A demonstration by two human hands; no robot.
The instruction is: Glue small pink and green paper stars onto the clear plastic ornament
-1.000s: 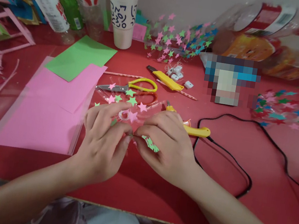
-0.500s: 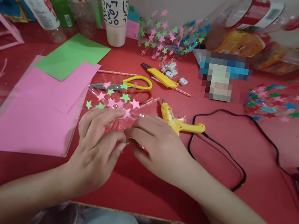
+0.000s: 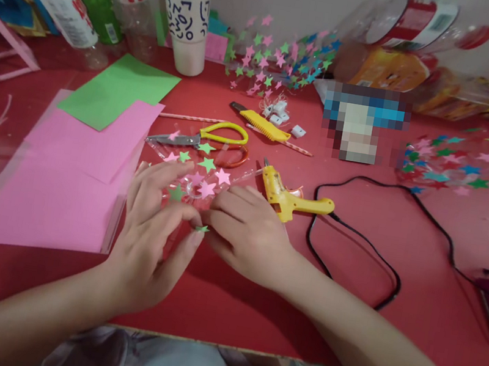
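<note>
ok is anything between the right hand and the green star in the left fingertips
Nothing visible. The right hand is right beside the green star that the left hand pinches; whether the right fingers touch it is unclear.

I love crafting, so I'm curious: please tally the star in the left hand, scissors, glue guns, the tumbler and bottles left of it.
Green star in left hand: 1
Scissors: 1
Glue gun: 1
Tumbler: 1
Plastic bottles left of tumbler: 3
Total: 7
</note>
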